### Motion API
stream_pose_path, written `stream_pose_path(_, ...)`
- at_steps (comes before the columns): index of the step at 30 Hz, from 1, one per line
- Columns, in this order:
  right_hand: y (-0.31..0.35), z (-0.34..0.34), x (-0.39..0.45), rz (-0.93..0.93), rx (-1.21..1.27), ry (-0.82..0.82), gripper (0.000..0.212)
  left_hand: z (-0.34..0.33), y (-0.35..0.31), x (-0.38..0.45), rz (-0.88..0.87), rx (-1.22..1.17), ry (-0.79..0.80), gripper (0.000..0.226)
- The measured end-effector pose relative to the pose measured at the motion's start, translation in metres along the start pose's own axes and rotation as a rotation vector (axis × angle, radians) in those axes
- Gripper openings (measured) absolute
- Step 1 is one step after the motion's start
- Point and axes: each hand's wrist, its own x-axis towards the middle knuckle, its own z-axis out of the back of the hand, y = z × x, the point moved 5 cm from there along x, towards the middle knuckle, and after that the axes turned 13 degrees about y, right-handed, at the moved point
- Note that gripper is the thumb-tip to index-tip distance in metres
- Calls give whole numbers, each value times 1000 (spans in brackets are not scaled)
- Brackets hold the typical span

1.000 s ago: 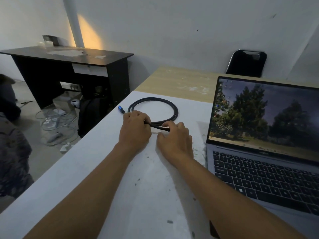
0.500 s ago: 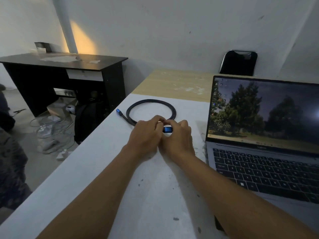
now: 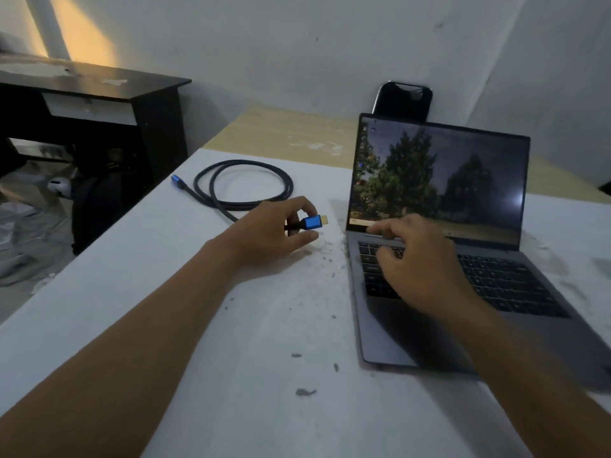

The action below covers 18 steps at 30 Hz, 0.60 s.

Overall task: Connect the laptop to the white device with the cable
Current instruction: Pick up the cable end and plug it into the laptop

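Observation:
A black braided cable (image 3: 243, 190) lies coiled on the white table (image 3: 271, 325), its far blue plug (image 3: 178, 182) near the table's left edge. My left hand (image 3: 267, 231) grips the cable's other blue plug (image 3: 314, 222), whose gold tip points right at the laptop's left side. The grey laptop (image 3: 463, 259) stands open with a tree picture on its screen. My right hand (image 3: 420, 269) hovers over the left part of the keyboard with fingers spread, holding nothing. No white device is in view.
A wooden table (image 3: 287, 133) abuts the far end of the white one. A black chair back (image 3: 401, 100) shows behind the laptop. A dark desk (image 3: 99, 94) stands at the left with clutter on the floor. Grey flecks dot the table.
My two hands have parted. The left one has lifted the blue plug out to the right. The right one has let go and moved over the laptop keyboard.

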Motion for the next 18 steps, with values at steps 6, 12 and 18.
stream_pose_path(6, -1, -10, -16, -55, -157, 52, 38, -10, -4, 5, -52, -34, 77, 24)
stream_pose_path(12, 0, -26, -19, -114, -95, 214, 82, -18, -9, 10, -61, -5, 167, 36)
stream_pose_path(18, 1, -32, -19, -128, -118, 262, 85, -22, -12, 11, -65, -27, 189, 24)
